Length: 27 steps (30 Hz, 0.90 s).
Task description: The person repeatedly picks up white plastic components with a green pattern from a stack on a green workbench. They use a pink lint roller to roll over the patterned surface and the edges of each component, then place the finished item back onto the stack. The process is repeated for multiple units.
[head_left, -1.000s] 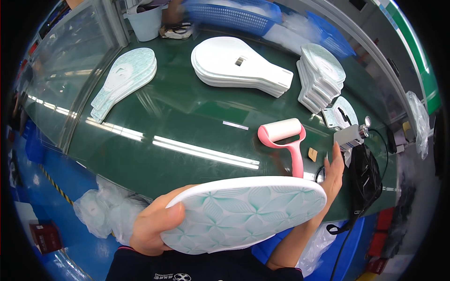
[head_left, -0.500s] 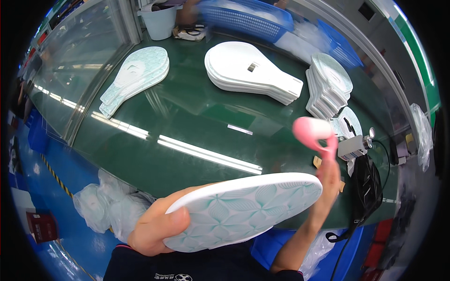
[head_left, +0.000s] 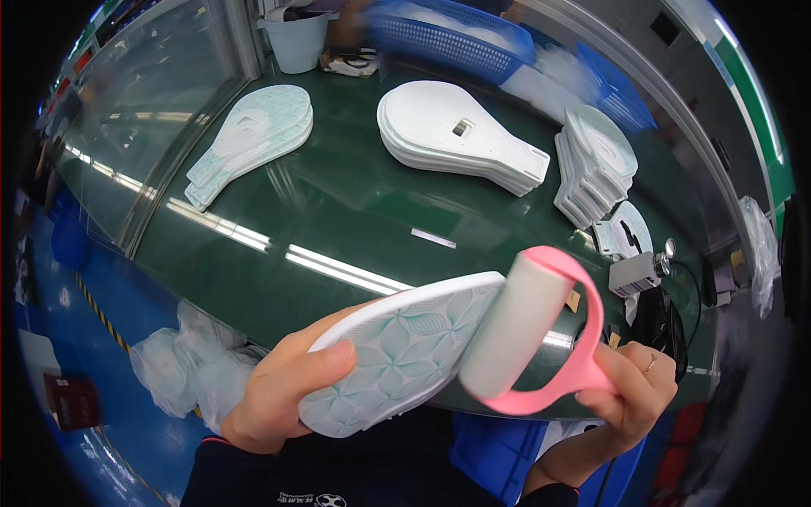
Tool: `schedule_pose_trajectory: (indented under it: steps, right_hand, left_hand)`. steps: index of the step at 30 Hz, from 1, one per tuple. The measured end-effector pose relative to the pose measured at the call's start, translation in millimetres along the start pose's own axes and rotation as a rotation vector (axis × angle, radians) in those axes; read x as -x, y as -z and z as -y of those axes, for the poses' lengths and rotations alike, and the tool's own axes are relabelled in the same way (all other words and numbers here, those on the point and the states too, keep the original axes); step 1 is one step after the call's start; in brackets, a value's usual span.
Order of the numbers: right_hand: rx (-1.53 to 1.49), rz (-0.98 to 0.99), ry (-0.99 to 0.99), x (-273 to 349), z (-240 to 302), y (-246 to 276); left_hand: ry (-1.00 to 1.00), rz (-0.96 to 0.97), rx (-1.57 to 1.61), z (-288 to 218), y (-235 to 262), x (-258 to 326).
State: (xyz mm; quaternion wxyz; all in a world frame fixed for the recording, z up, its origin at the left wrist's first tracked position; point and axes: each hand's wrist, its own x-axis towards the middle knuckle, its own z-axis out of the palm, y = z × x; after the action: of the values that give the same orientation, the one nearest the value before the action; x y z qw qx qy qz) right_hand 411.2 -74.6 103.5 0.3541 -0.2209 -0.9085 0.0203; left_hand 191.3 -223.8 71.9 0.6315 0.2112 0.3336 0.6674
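My left hand (head_left: pixel 283 389) grips a white paddle-shaped panel (head_left: pixel 397 346) with a teal leaf pattern, held flat above the near table edge. My right hand (head_left: pixel 629 393) holds a pink-handled roller (head_left: pixel 528 338) by its handle. The roller's white drum rests on the right end of the panel.
On the dark green table (head_left: pixel 338 211) lie a stack of patterned panels (head_left: pixel 253 139) at the far left, a stack of plain white ones (head_left: pixel 452 135) in the middle and another stack (head_left: pixel 596 165) at the right. A blue basket (head_left: pixel 456 38) and white bucket (head_left: pixel 296 38) stand behind. A small grey device (head_left: pixel 638 270) sits near the right edge.
My right hand picked the pink roller up from the table and brought it onto the right end of the panel. The panel has tilted and come closer.
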Motion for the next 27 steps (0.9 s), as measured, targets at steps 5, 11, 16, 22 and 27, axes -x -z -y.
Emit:
schedule_pose_trajectory:
  steps: [5, 11, 16, 22, 27]
  right_hand:
    - [-0.242, -0.337, 0.215, 6.4, -5.5, -19.6]
    - [-0.165, -0.022, 0.146, 1.8, -3.0, -19.0]
    - [-0.398, -0.199, -0.433, 35.3, -41.2, -24.5]
    - [-0.678, -0.679, -0.867, 40.4, -15.7, -44.1]
    - [-0.836, -0.594, -0.703, 44.6, 26.0, -35.5]
  left_hand:
    - [0.029, 0.015, 0.033, 4.1, 1.8, 0.4]
    - [-0.047, -0.028, -0.005, 5.0, 0.4, -1.6]
    - [-0.107, -0.063, 0.047, 2.5, 0.9, 2.7]
    - [-0.050, -0.084, 0.173, 8.1, -5.1, 3.1]
    - [-0.099, -0.041, 0.126, 10.1, -14.1, 0.6]
